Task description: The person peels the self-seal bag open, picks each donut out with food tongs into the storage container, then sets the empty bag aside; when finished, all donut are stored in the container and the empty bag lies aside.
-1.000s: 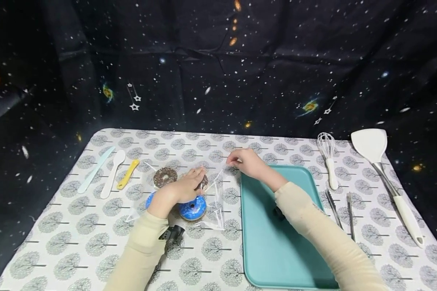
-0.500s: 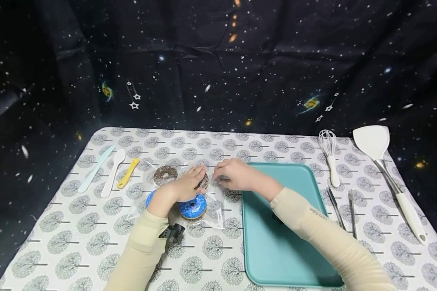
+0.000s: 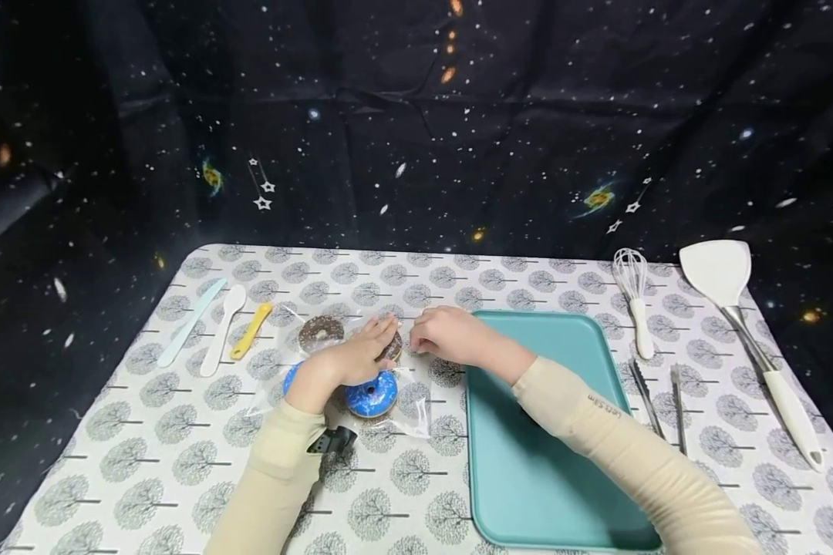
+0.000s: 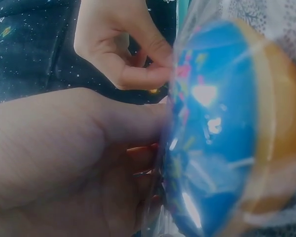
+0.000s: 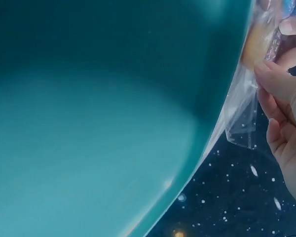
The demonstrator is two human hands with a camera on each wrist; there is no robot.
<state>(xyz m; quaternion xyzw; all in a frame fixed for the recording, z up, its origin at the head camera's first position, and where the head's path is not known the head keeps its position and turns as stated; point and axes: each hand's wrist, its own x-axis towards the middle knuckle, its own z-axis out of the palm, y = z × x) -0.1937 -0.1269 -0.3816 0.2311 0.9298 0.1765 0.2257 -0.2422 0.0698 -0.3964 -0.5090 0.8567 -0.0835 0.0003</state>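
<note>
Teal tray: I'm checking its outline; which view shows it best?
The head view shows most of the teal tray, though the right sleeve crosses it. Right wrist: only a close part with one curved edge; left wrist: apparently a sliver.

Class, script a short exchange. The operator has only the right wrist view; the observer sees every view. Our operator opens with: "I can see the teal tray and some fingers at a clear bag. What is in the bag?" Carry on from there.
Observer: The head view shows at least four donuts in the clear bag, two brown-topped and two blue-topped.
Operator: Where is the left hand?
Observer: The left hand lies over the donuts, hiding parts of some.
Operator: And what is on the person's right, past the teal tray?
Observer: A white whisk, with a white spatula farther right.
</note>
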